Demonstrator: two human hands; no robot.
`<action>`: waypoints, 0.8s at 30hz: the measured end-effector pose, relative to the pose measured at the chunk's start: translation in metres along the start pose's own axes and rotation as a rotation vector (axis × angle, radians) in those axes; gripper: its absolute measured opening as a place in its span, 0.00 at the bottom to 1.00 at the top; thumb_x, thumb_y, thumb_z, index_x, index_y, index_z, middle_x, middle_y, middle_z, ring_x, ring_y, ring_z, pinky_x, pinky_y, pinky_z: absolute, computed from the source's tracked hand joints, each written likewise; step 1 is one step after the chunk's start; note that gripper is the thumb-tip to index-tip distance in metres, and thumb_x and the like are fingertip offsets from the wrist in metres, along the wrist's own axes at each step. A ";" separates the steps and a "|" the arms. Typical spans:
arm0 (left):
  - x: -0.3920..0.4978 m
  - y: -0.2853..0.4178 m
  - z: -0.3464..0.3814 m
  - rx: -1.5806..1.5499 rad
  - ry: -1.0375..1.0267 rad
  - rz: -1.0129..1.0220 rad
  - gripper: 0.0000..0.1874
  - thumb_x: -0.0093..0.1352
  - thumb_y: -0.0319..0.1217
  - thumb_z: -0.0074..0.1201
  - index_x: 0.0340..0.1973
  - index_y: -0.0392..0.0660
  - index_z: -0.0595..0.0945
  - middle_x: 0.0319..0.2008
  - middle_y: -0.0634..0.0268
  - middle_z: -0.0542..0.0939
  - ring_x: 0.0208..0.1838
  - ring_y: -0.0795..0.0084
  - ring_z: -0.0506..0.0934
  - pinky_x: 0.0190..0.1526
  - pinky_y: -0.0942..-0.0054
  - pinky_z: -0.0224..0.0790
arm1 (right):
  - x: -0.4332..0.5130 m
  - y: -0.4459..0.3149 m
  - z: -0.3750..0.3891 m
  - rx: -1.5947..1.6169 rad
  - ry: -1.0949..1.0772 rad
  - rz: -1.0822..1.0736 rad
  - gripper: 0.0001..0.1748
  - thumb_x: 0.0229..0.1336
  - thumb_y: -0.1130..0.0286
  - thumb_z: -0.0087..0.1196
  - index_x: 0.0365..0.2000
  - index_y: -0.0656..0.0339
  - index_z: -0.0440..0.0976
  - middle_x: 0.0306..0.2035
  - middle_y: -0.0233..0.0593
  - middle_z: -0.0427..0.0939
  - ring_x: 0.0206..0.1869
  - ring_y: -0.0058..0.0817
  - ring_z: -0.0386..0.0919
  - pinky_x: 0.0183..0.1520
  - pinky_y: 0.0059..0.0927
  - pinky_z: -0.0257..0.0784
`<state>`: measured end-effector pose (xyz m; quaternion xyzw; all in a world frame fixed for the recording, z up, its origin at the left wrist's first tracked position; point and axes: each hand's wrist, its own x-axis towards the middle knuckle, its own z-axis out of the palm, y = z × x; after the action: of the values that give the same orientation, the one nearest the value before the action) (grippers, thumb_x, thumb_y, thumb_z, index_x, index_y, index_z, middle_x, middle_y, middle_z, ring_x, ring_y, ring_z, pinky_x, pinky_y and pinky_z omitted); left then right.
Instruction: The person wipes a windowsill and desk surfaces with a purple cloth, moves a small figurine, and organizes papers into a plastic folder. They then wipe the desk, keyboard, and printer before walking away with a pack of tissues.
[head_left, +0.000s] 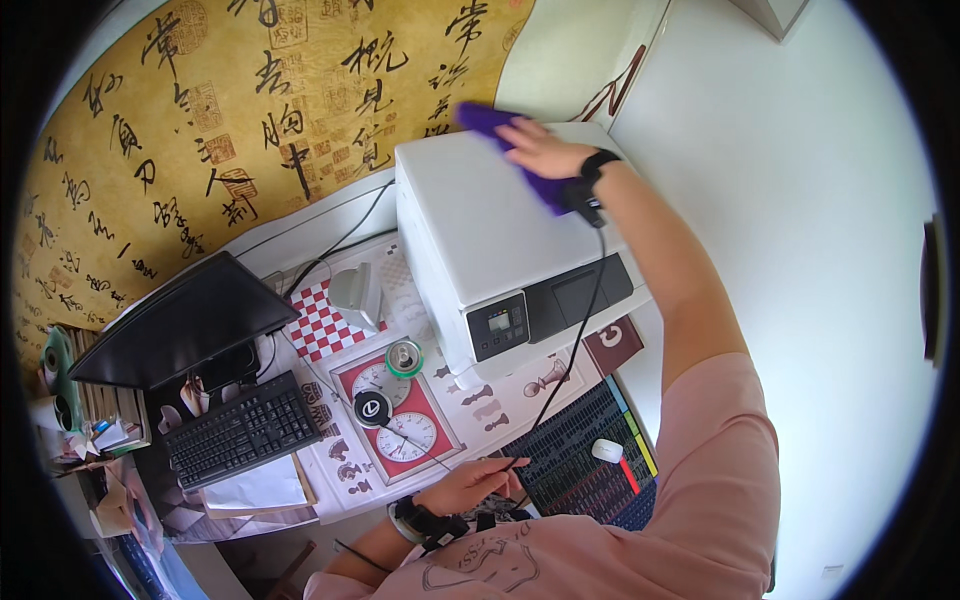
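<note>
A purple cloth (545, 184) lies over the back right part of a white printer's (472, 210) top, one end reaching past the rear edge towards the wall. My right hand (544, 150) presses flat on this cloth, fingers stretched towards the back left; the cloth's end is blurred. Near my body, above the desk's front edge, my left hand (472, 484) is held with a black cable (559, 386) passing by its fingers; whether they grip it I cannot tell. The cable runs up across the printer's front to the black band on my right wrist.
On the desk's left stand a black monitor (187, 322) and a keyboard (241, 430). A green-rimmed can (404, 358), a round black device (371, 409) and a grey-white device (357, 296) are left of the printer. A white mouse (607, 451) rests on a dark mat (559, 442). Walls stand behind and right.
</note>
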<state>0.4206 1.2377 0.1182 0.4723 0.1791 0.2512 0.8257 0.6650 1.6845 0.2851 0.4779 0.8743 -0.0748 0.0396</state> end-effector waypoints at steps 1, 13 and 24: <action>0.003 0.006 0.005 -0.038 0.002 0.001 0.22 0.80 0.29 0.37 0.69 0.40 0.66 0.46 0.64 0.79 0.42 0.79 0.75 0.47 0.79 0.70 | -0.015 0.030 -0.004 -0.035 -0.035 0.161 0.36 0.73 0.46 0.34 0.74 0.46 0.45 0.77 0.52 0.39 0.78 0.50 0.38 0.78 0.48 0.38; 0.017 -0.008 0.015 0.084 -0.278 -0.207 0.21 0.78 0.25 0.42 0.66 0.40 0.72 0.52 0.59 0.81 0.49 0.74 0.79 0.54 0.74 0.71 | -0.095 -0.046 0.029 -0.128 0.114 -0.060 0.30 0.70 0.57 0.40 0.65 0.64 0.59 0.67 0.69 0.57 0.69 0.67 0.55 0.71 0.62 0.50; 0.034 -0.043 0.049 0.137 -0.513 -0.263 0.21 0.76 0.25 0.46 0.65 0.45 0.74 0.48 0.63 0.83 0.46 0.78 0.79 0.49 0.77 0.71 | -0.176 -0.047 0.058 -0.039 0.474 -0.019 0.23 0.73 0.61 0.37 0.60 0.58 0.71 0.66 0.53 0.66 0.68 0.47 0.63 0.71 0.42 0.58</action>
<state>0.4850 1.2053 0.1023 0.5478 0.0411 0.0017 0.8356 0.7209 1.5033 0.2567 0.4730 0.8649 0.0562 -0.1583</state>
